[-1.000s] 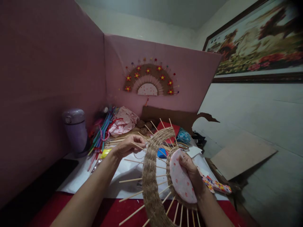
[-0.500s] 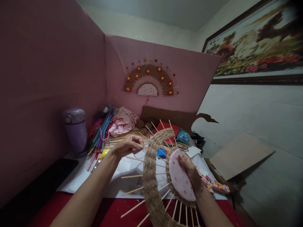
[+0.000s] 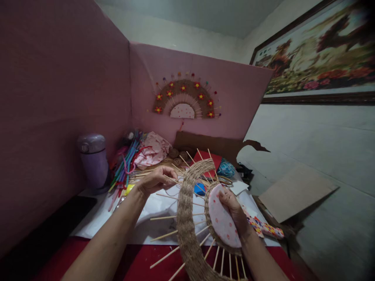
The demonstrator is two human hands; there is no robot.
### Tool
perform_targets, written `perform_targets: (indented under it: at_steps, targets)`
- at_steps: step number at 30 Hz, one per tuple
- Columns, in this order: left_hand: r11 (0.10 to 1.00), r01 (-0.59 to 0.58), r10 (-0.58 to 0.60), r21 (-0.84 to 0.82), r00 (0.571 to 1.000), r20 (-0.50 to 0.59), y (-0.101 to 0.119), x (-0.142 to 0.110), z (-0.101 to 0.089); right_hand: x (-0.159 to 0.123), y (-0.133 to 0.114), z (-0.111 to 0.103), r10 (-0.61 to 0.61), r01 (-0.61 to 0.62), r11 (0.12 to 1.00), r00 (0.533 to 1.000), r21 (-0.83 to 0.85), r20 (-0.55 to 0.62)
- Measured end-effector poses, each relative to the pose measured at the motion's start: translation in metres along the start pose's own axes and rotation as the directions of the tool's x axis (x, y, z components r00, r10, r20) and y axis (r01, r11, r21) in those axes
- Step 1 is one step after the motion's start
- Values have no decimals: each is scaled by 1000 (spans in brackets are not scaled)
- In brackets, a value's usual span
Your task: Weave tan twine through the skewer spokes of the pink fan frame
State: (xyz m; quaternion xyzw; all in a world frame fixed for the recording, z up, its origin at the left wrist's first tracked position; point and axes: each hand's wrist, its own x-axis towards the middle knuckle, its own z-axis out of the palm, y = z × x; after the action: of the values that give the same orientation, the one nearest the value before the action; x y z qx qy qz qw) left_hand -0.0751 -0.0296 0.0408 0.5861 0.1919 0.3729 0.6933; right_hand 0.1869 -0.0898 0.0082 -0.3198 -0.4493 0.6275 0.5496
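I hold a half-round fan frame upright over the table: a jute-wrapped arc (image 3: pixel 185 218) joined by thin wooden sticks (image 3: pixel 172 234) to a pink dotted half-disc (image 3: pixel 220 218). My right hand (image 3: pixel 234 212) grips the dotted half-disc from the right side. My left hand (image 3: pixel 156 180) is closed in a pinch on one stick at the upper left of the arc. A thin jute strand seems to run by that hand, too fine to follow.
A finished fan with red flowers (image 3: pixel 185 99) hangs on the pink board. A purple flask (image 3: pixel 93 160), coloured strips (image 3: pixel 126 164), crumpled pink cloth (image 3: pixel 152 150), loose sticks, a blue ball (image 3: pixel 226 168) and white paper (image 3: pixel 152 218) crowd the red table. Cardboard (image 3: pixel 295 191) lies right.
The frame has shifted slightly up and left with my right hand. My left hand stays pinched at the same stick.
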Motion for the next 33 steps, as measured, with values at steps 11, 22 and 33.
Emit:
perform_targets:
  at_steps: [11, 22, 33]
  targets:
    - [997, 39, -43, 68, 998, 46, 1, -1, 2, 2, 2, -3, 16, -17, 999, 1000, 27, 14]
    - [969, 86, -105, 233, 992, 74, 4, 0, 4, 1, 0, 0, 6, -6, 1000, 1000, 7, 9]
    - [966, 133, -129, 220, 991, -32, 6, 2, 6, -5, -2, 5, -35, 36, 999, 998, 15, -53]
